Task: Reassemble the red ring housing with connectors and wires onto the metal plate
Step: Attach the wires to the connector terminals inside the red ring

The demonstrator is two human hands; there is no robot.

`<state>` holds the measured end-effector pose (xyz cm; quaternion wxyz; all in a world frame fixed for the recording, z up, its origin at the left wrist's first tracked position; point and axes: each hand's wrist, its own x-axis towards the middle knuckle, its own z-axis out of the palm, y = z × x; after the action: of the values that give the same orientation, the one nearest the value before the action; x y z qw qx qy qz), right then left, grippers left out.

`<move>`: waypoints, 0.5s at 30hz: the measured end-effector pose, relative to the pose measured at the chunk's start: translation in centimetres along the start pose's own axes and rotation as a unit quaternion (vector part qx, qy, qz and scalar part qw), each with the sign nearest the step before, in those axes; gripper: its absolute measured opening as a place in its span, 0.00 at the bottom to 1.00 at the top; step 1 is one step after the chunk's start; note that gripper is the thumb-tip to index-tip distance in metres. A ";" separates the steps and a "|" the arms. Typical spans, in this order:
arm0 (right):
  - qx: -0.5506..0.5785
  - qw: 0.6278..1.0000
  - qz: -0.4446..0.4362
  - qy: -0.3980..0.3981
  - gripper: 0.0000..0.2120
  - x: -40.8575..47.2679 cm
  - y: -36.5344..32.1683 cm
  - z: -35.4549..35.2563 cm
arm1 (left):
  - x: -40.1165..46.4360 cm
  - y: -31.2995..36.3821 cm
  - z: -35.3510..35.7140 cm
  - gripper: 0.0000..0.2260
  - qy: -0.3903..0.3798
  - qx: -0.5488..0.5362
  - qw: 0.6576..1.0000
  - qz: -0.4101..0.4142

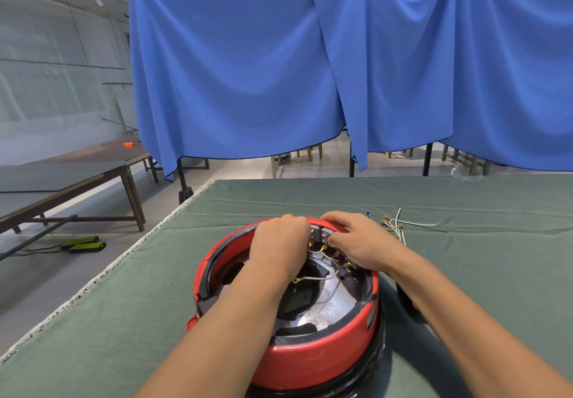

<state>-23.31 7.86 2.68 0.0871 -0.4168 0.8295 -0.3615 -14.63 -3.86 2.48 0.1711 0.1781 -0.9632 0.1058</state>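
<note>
A glossy red ring housing (310, 357) with a black inner rim is sitting on green cloth (124, 320), shiny metal plate (335, 304) inside. At its far side, beneath both hands, brass connectors (336, 256) are showing. The left hand (279, 242) and right hand (356, 242) are curling over them; what they grip cannot be told. Loose white wires (400, 227) are lying just right of the right hand.

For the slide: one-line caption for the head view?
Both hands, left and right, work connectors at the red ring housing; spare wires lie beside.

Ahead of my green-clothed worktop (310, 199) hang blue drapes (279, 72) on dark poles, pale tiled floor (238, 165) beneath, long dark wooden tables (62, 177) at left, grey panelled wall (46, 72) behind.
</note>
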 end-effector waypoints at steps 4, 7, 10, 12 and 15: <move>-0.010 1.000 -0.010 0.005 0.11 0.0 0.1 0.1 | 0.0 -0.1 -0.1 0.07 0.004 0.010 1.000 0.010; -0.012 1.000 -0.013 0.007 0.11 0.0 0.3 0.1 | 0.1 -0.2 -0.1 0.08 0.003 0.012 1.000 0.015; -0.007 1.000 -0.015 0.003 0.11 0.0 0.4 0.1 | 0.0 -0.3 -0.1 0.08 0.002 0.009 1.000 0.017; -0.006 1.000 -0.014 0.003 0.11 -0.1 0.4 0.1 | 0.0 -0.3 -0.1 0.08 0.002 0.009 1.000 0.016; -0.004 1.000 -0.008 0.005 0.11 -0.1 0.5 0.0 | 0.0 -0.2 0.0 0.09 0.003 0.010 1.000 0.016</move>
<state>-23.52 8.12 2.35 0.0787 -0.4219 0.8280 -0.3609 -14.54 -4.03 2.54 0.1709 0.1644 -0.9641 0.1192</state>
